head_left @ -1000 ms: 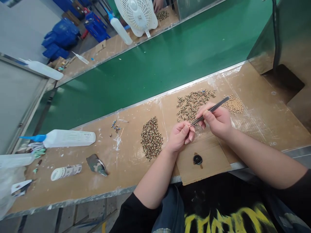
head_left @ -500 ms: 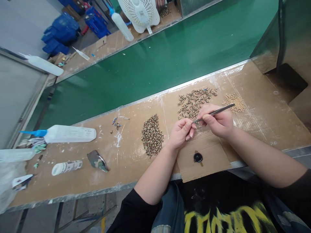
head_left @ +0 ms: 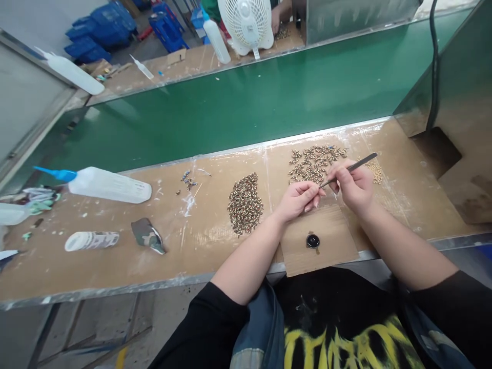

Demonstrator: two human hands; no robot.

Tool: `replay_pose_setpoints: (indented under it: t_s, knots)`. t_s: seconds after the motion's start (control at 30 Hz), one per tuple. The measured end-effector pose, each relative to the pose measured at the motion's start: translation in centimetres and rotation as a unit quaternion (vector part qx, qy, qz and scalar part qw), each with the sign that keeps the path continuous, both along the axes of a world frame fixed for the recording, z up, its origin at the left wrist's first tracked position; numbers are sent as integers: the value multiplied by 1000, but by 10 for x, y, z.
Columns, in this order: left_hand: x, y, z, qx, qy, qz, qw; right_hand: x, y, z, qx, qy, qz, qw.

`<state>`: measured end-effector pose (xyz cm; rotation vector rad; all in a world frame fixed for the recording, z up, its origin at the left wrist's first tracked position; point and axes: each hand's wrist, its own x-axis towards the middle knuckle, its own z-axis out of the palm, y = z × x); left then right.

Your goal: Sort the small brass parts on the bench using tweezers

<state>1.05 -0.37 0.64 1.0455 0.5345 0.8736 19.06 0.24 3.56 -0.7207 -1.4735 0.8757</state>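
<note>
My right hand grips thin metal tweezers, their tip pointing at the fingertips of my left hand. The left fingers are pinched together on something too small to make out. Both hands hover over a cardboard sheet on the brown workbench. Behind them lies a loose spread of small brass parts. To the left sits a dense heap of ring-shaped parts. A small pile of pale beads is partly hidden behind my right hand.
A black round cap lies on the cardboard. White squeeze bottle with blue nozzle, a small lying tube and a camouflage scrap are at left. Green conveyor belt runs behind; a white fan and another person's hand beyond it.
The view has tilted and shifted, so the bench sits lower and more level in frame. My hands stay together, the tweezers still at the left fingertips, now angled flatter.
</note>
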Motion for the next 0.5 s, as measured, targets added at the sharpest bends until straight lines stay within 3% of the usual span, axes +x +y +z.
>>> replay_pose_setpoints:
  t_s: [0.17, 0.3, 0.4, 0.5]
  knots:
    - [3, 5, -1, 12, -27, -15, 999, -4, -12, 14, -30, 27, -58, 997]
    - [7, 8, 0, 2, -19, 33, 999, -1, -45, 9, -79, 26, -45, 996]
    - [8, 10, 1, 15, -2, 66, 998, 3, -77, -4, -88, -67, -22, 994]
    - [8, 11, 2, 18, 23, 86, 996, 4, -101, -12, -38, -190, 11, 981]
